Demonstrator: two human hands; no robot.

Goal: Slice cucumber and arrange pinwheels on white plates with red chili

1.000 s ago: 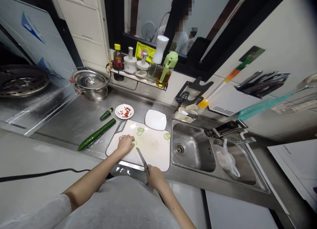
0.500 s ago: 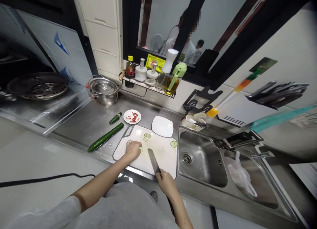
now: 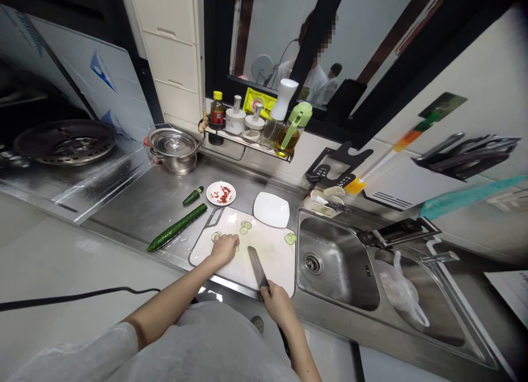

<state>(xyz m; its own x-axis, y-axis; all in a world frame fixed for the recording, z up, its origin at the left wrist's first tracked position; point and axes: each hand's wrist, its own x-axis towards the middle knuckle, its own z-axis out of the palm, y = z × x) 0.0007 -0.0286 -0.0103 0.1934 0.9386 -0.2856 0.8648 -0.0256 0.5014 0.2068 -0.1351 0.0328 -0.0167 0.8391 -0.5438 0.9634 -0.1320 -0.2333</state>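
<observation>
My right hand [image 3: 278,304] grips the dark handle of a kitchen knife [image 3: 257,266], its blade lying over the white cutting board [image 3: 270,269] and pointing away from me. My left hand [image 3: 225,250] is on the board's left half, fingers bunched on cucumber slices; a thin green edge shows by the fingertips. Beside that hand, a few cucumber slices [image 3: 215,236] lie partly covered. Farther back on the board is a small group of slices [image 3: 245,227], and another pile [image 3: 290,238] sits at the right edge.
Left of the board lie a long cucumber [image 3: 177,228] and a short cucumber piece [image 3: 191,197]. Behind it stand a plate with chopped red bits [image 3: 221,193] and a white plate [image 3: 271,209]. A lidded pot [image 3: 175,151] is back left; a sink [image 3: 336,261] lies right.
My left hand has shifted slightly to the right, uncovering more of the slices beside it and covering more of the one at its fingertips. The knife stays almost where it was.
</observation>
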